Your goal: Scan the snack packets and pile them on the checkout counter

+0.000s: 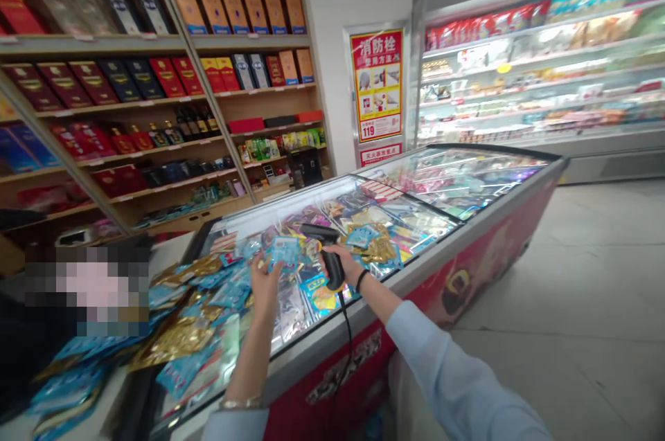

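The right hand [346, 266] is closed around the grip of a black corded barcode scanner [328, 254], its cord [345, 337] hanging down over the freezer edge. The left hand [266, 285] is raised with fingers part open, the fingertips [273, 264] at a blue foil packet [285, 253]; whether it is gripped cannot be determined. Further blue and gold foil packets [181, 340] lie heaped on the glass lid of a chest freezer [467, 268] with red side panels, and on a white tabletop [98, 410] at left. Beyond stand a red fire-hydrant instruction poster [379, 84], wooden shelves [244, 43] of boxed goods and a lit refrigerated display case [535, 81].
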A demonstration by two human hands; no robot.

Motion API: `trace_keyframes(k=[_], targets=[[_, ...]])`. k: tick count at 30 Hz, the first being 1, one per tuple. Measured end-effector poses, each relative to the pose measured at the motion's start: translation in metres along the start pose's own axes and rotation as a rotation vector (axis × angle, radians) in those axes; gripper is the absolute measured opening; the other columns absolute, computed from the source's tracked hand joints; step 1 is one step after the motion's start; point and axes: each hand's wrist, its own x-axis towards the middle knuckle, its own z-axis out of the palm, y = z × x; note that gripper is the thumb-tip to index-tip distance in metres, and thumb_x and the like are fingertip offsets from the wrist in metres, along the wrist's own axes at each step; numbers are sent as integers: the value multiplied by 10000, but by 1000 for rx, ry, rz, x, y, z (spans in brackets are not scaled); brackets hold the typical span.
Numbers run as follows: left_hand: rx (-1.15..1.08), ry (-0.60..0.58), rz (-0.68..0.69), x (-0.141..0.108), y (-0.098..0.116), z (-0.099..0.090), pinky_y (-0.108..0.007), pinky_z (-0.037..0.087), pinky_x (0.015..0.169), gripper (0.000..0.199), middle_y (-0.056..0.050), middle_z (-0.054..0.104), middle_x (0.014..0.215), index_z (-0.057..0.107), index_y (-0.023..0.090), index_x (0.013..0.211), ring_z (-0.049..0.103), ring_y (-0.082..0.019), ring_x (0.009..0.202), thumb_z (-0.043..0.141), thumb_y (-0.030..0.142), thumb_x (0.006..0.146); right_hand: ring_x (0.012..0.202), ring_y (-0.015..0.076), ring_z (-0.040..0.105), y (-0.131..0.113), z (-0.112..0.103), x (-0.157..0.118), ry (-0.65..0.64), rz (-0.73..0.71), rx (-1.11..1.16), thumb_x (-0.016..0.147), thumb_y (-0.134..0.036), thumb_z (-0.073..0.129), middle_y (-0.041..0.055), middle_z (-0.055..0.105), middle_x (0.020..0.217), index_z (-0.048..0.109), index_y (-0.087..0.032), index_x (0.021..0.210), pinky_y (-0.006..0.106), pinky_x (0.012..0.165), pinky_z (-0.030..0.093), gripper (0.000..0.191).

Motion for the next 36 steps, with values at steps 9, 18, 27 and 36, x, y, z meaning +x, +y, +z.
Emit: trace_keyframes(k=[9, 18, 27, 36], targets=[[35, -345, 20, -32, -18, 119, -336, 545, 709, 623, -80, 662, 966, 448, 184, 1265, 665, -184, 801, 676, 248, 689, 326, 115, 479, -67, -104, -43, 254, -94, -79, 659, -481, 612, 8, 543, 413, 550, -172, 605, 220, 337, 391, 319], [440, -387, 503, -34, -26, 159, -410, 482, 875, 393, -100, 655, 1081, 579, 195, 1167, 628, -230, 935, 575, 291, 786, 340, 110, 473, -70, -149, -51, 418, -195, 33, 655, -419, 611, -24, 550, 478, 547, -184, 699, 231, 337, 394, 248], [446, -469, 372, -15, -43, 153, -431, 406, 996, 367, -103, 655, 1125, 652, 194, 1052, 567, -254, 1115, 570, 453, 807, 360, 115, 477, -68, -153, -51, 436, -185, 58, 681, -400, 596, -22, 547, 503, 567, -184, 779, 236, 353, 400, 239], [372, -464, 262, -16, -49, 155, -431, 418, 991, 402, -124, 649, 1160, 615, 173, 1099, 588, -256, 1104, 603, 434, 794, 369, 113, 464, -69, -152, -53, 469, -192, 52, 678, -399, 584, -21, 540, 508, 556, -188, 782, 234, 356, 382, 237]])
